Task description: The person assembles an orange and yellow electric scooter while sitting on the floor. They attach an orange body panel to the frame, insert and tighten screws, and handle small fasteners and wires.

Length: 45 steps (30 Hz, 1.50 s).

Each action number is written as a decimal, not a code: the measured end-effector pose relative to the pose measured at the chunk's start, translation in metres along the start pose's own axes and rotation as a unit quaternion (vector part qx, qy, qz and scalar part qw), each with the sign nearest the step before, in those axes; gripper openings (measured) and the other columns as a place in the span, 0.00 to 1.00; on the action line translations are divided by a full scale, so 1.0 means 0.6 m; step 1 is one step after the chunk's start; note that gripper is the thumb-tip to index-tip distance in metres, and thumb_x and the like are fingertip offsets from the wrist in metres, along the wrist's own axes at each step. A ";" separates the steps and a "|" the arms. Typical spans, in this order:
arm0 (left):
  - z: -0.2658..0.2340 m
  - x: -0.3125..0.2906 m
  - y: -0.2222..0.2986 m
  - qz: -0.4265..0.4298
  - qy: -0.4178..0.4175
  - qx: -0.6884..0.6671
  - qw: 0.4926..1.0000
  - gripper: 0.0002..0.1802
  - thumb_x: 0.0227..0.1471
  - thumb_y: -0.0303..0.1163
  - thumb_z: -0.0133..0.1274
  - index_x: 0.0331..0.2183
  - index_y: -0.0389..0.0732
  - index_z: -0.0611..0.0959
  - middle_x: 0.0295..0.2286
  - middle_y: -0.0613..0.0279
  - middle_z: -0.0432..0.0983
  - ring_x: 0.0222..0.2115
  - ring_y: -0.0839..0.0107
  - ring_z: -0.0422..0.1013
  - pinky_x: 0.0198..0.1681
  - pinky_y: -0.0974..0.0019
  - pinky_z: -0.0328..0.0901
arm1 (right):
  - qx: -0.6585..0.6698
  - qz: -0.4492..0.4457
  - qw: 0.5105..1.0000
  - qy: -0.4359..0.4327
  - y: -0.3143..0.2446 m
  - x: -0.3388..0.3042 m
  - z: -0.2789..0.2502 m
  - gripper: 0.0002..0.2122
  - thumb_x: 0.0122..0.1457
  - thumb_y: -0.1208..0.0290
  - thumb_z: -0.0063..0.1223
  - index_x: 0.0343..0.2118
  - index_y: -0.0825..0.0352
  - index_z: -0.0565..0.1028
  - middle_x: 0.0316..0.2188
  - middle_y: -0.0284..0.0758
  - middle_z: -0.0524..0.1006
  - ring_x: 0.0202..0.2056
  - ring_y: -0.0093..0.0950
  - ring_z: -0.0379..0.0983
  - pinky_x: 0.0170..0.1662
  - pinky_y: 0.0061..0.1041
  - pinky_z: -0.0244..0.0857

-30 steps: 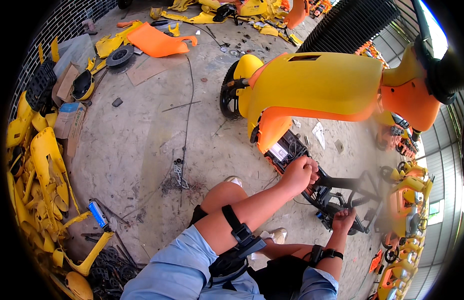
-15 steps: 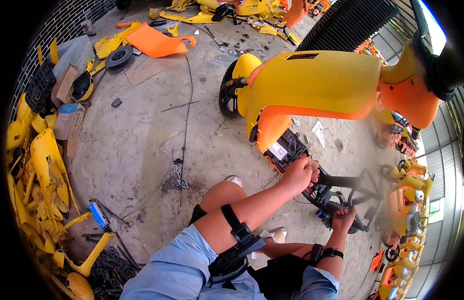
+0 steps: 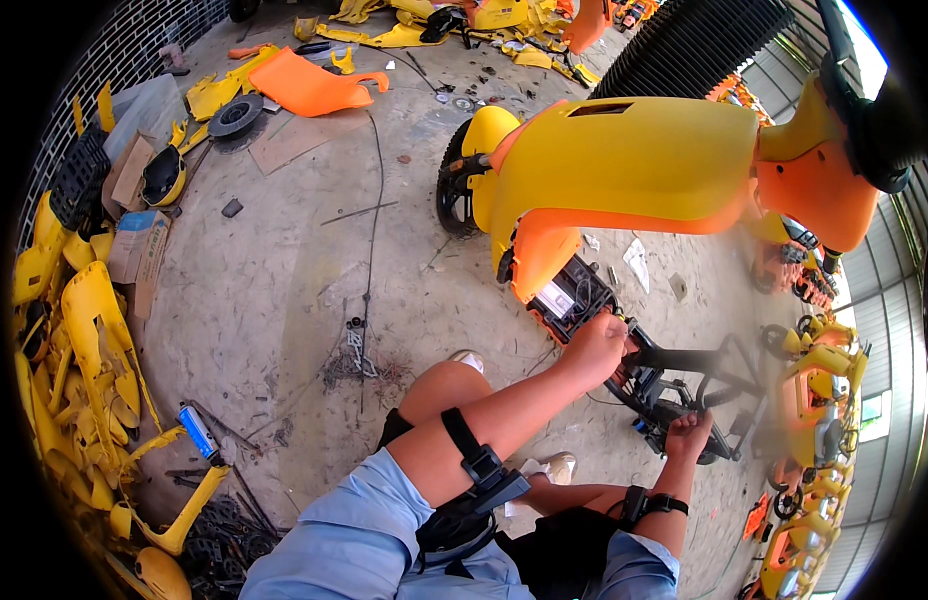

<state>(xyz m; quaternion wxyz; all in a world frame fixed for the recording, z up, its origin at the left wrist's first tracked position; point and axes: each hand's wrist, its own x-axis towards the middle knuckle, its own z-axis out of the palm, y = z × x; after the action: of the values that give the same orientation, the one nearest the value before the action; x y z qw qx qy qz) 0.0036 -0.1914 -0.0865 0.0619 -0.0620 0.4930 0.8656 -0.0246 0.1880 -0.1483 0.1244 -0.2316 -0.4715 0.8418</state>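
Observation:
A yellow and orange scooter [image 3: 634, 165] stands before me with its footboard opened, showing a black frame [image 3: 674, 365] and a black battery box [image 3: 569, 300]. My left hand [image 3: 594, 348] is closed around something small at the front of the frame, beside the battery box; what it grips is hidden. My right hand [image 3: 689, 435] is closed on a lower black frame tube. Both forearms wear black straps.
Yellow body panels [image 3: 79, 330] are piled along the left wall. An orange panel [image 3: 309, 88], a black wheel [image 3: 234, 115] and cardboard [image 3: 139, 245] lie on the concrete floor. A blue tool [image 3: 197, 432] lies lower left. More scooters [image 3: 819, 370] stand right.
Both hands stay on the scooter frame; the left hand has shifted only slightly. Nothing else has visibly moved.

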 end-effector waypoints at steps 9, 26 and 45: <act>0.000 0.010 -0.019 0.025 0.025 0.020 0.999 0.15 0.56 0.17 0.39 0.45 0.30 0.74 0.42 0.53 0.74 0.44 0.67 0.73 0.47 0.66 0.68 | 0.005 0.011 1.000 -0.005 -0.002 0.000 0.000 0.16 0.63 0.52 0.50 0.24 0.55 0.64 0.16 0.22 0.62 0.18 0.18 0.57 0.22 0.19 0.55; -0.004 -0.007 0.004 0.008 -0.075 -0.007 0.997 0.11 0.61 0.21 0.43 0.43 0.33 0.76 0.40 0.58 0.75 0.38 0.70 0.76 0.41 0.68 0.72 | 0.000 0.009 1.000 0.004 -0.001 0.000 0.003 0.16 0.63 0.53 0.50 0.24 0.55 0.64 0.16 0.23 0.63 0.18 0.18 0.57 0.22 0.19 0.56; -0.002 -0.004 0.001 -0.009 -0.059 -0.025 0.998 0.16 0.66 0.36 0.39 0.46 0.35 0.74 0.35 0.61 0.77 0.29 0.77 0.74 0.32 0.72 0.71 | 0.004 0.006 1.000 0.013 -0.001 0.001 0.002 0.16 0.63 0.52 0.50 0.25 0.56 0.63 0.16 0.23 0.62 0.18 0.18 0.57 0.22 0.20 0.56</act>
<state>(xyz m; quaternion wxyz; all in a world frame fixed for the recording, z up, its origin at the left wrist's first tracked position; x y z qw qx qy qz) 0.0061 -0.1926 -0.0862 0.0970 -0.0170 0.4660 0.8793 -0.0255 0.1876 -0.1476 0.1267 -0.2443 -0.4648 0.8415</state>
